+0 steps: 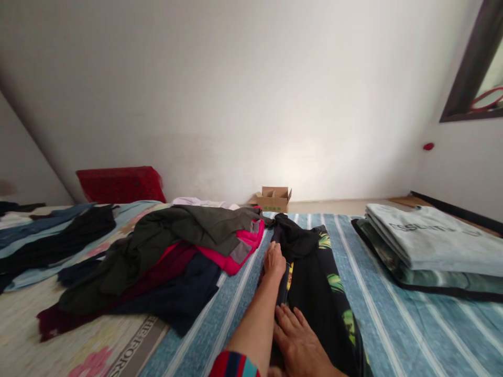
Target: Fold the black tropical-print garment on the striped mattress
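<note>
A black garment with a green leaf print (314, 285) lies in a long folded strip on the blue striped bedding, its far end bunched up. My left hand (274, 261), reaching out from a striped sleeve, has its fingers curled on the garment's left edge near that bunched end. Closer to me, my right hand (301, 337) rests palm down on the near part of the same cloth, fingers stretched out. A small yellow and red patch shows on the fabric between the two hands.
Left of the garment lies a loose heap of clothes (168, 262), dark green, pink, maroon and navy. More dark clothes (70, 235) spread farther left. At right stands a folded stack with a grey top (436, 235). A cardboard box (274, 200) and a red object (120, 184) sit by the wall.
</note>
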